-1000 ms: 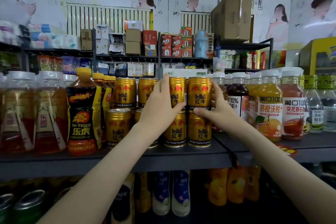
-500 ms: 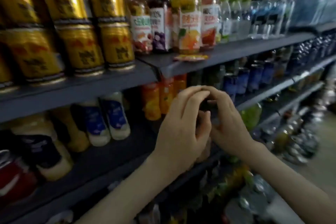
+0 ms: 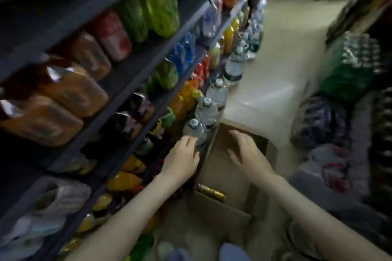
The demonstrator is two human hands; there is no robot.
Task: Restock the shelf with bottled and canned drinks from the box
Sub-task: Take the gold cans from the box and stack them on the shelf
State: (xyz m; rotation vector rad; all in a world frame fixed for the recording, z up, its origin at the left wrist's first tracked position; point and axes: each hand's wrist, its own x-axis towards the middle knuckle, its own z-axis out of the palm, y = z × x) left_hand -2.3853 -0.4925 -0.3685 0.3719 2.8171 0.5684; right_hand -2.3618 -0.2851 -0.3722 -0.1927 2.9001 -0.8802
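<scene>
Open brown cardboard box [image 3: 220, 210] sat on the floor beside the dark metal shelf [image 3: 84, 19]. Gold cans [image 3: 212, 192] lay inside it. Left hand [image 3: 182, 160] was at the box's left flap, fingers loosely bent, empty; contact with the clear plastic water bottle [image 3: 194, 130] unclear. Right hand [image 3: 247, 154] was spread over the box, empty.

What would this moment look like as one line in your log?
step: fetching drinks | left hand: open, empty, at box edge | right hand: open, empty, over box | gold cans: in box
</scene>
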